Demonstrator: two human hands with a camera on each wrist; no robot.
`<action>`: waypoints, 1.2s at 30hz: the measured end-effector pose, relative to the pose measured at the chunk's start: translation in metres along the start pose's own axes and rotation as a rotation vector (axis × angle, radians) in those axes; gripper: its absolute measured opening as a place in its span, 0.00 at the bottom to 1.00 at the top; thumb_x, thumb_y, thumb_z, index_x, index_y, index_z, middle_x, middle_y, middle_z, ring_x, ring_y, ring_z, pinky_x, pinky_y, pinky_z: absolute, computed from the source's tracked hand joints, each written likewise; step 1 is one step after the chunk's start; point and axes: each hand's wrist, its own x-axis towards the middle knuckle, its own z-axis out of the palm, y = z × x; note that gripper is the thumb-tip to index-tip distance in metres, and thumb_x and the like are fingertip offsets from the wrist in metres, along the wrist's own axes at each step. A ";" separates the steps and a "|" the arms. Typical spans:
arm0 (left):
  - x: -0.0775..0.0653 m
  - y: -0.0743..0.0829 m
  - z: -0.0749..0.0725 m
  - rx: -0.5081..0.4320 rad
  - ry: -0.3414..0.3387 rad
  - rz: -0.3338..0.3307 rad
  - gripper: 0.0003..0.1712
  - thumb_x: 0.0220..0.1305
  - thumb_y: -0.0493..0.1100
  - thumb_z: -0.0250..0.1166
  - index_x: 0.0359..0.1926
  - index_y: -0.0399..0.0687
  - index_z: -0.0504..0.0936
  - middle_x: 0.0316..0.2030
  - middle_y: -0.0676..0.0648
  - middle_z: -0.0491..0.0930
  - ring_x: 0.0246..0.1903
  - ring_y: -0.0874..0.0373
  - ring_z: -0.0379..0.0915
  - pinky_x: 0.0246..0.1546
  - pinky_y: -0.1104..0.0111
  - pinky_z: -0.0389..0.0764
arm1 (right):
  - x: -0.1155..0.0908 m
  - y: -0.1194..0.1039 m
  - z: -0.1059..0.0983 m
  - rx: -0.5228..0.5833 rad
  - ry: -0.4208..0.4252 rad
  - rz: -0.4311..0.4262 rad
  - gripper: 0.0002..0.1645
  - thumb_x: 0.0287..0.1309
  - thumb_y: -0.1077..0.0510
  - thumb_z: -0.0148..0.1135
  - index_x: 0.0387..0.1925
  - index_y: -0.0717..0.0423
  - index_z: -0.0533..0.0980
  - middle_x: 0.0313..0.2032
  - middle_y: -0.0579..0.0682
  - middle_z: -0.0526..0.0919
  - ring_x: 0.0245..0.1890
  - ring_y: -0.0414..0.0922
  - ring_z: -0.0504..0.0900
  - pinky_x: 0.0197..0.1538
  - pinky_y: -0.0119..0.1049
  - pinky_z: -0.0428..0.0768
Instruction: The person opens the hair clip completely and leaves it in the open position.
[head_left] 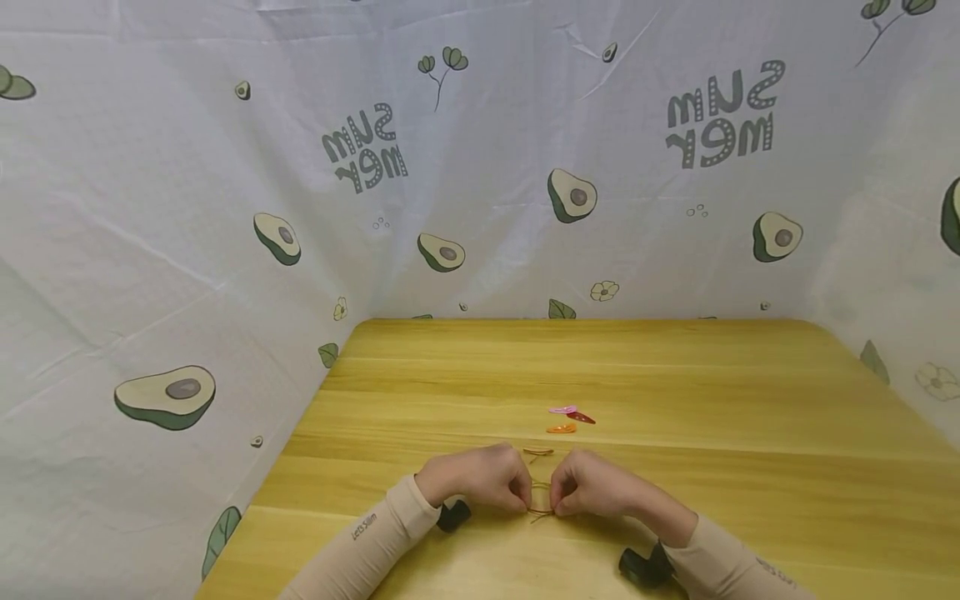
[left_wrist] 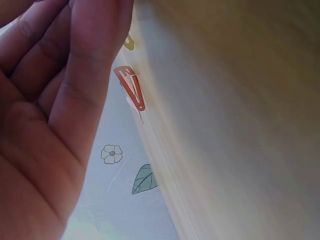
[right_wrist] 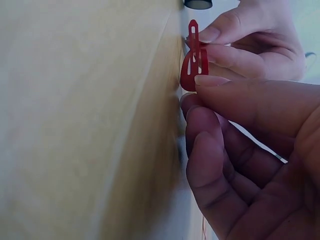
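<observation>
Close together over the table, both hands work on a red snap hair clip [right_wrist: 194, 65], seen thin and edge-on between the fingertips in the head view. My right hand [head_left: 596, 486] pinches its broad end between thumb and finger. From the other side, the left hand [head_left: 491, 477] pinches it with thumb and forefinger, as the right wrist view shows. The clip's arms are bent apart. Just beyond lies a yellow-green hair clip [head_left: 540, 484], then an orange-brown hair clip [head_left: 537, 452]. In the left wrist view, the left palm [left_wrist: 45, 145] hides the held clip.
Farther back on the wooden table [head_left: 712, 392] lie a pink hair clip [head_left: 562, 410], a dark red one [head_left: 582, 417] and an orange one [head_left: 561, 428]. A white avocado-print cloth [head_left: 495, 150] hangs behind and beside the table. Black devices sit at both wrists.
</observation>
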 end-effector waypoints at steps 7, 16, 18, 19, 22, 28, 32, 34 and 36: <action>0.000 0.001 0.002 0.017 -0.005 -0.003 0.06 0.61 0.35 0.68 0.31 0.46 0.90 0.26 0.59 0.84 0.24 0.85 0.65 0.31 0.88 0.73 | -0.001 -0.002 0.001 0.015 0.001 0.003 0.06 0.48 0.73 0.69 0.25 0.61 0.84 0.24 0.45 0.86 0.25 0.29 0.74 0.30 0.25 0.75; -0.001 0.004 0.003 0.042 -0.003 -0.012 0.05 0.61 0.35 0.69 0.30 0.47 0.90 0.25 0.60 0.84 0.24 0.85 0.64 0.31 0.89 0.73 | -0.002 0.000 0.002 0.024 -0.004 0.009 0.05 0.48 0.73 0.69 0.25 0.62 0.85 0.25 0.44 0.86 0.25 0.28 0.74 0.30 0.25 0.75; -0.001 0.005 0.003 0.042 0.001 -0.016 0.05 0.61 0.36 0.69 0.30 0.47 0.90 0.26 0.59 0.85 0.24 0.86 0.64 0.31 0.89 0.73 | -0.002 0.000 0.002 0.024 -0.003 0.010 0.05 0.48 0.73 0.69 0.25 0.62 0.85 0.25 0.44 0.86 0.25 0.28 0.74 0.30 0.25 0.75; -0.001 0.005 0.003 0.039 0.003 -0.019 0.05 0.61 0.36 0.69 0.30 0.47 0.90 0.26 0.59 0.85 0.24 0.86 0.65 0.31 0.89 0.73 | -0.002 0.000 0.002 0.024 -0.003 0.007 0.05 0.48 0.73 0.69 0.25 0.62 0.85 0.25 0.45 0.86 0.25 0.28 0.74 0.30 0.25 0.75; -0.001 0.004 0.004 0.038 0.010 -0.028 0.05 0.61 0.36 0.69 0.30 0.48 0.90 0.26 0.60 0.86 0.24 0.86 0.65 0.31 0.88 0.73 | -0.002 0.000 0.003 0.030 -0.006 0.003 0.05 0.48 0.73 0.68 0.25 0.63 0.84 0.25 0.46 0.86 0.24 0.28 0.74 0.30 0.24 0.74; -0.002 0.004 0.004 0.028 0.019 -0.032 0.05 0.60 0.36 0.70 0.30 0.47 0.91 0.26 0.59 0.87 0.24 0.87 0.65 0.30 0.88 0.73 | -0.003 0.000 0.003 0.055 -0.016 0.001 0.04 0.49 0.72 0.69 0.25 0.63 0.84 0.25 0.48 0.87 0.24 0.28 0.74 0.29 0.24 0.74; -0.002 0.005 0.003 0.037 0.021 -0.027 0.04 0.60 0.37 0.70 0.31 0.47 0.91 0.27 0.58 0.88 0.24 0.87 0.65 0.30 0.89 0.73 | -0.003 -0.001 0.002 0.056 -0.015 -0.001 0.04 0.49 0.73 0.69 0.25 0.64 0.84 0.25 0.48 0.86 0.24 0.28 0.74 0.29 0.24 0.74; -0.001 0.005 0.002 0.034 0.017 -0.024 0.04 0.60 0.36 0.71 0.31 0.46 0.91 0.28 0.57 0.88 0.24 0.87 0.65 0.30 0.89 0.73 | -0.003 0.000 0.001 0.057 -0.015 0.000 0.04 0.49 0.73 0.69 0.25 0.64 0.84 0.25 0.47 0.86 0.24 0.29 0.74 0.29 0.24 0.74; -0.001 0.005 0.001 0.020 0.008 -0.024 0.04 0.61 0.36 0.70 0.31 0.45 0.91 0.28 0.55 0.88 0.24 0.86 0.65 0.30 0.88 0.73 | -0.003 0.001 0.000 0.063 -0.014 0.013 0.04 0.49 0.73 0.69 0.25 0.64 0.84 0.25 0.46 0.86 0.23 0.29 0.74 0.28 0.24 0.73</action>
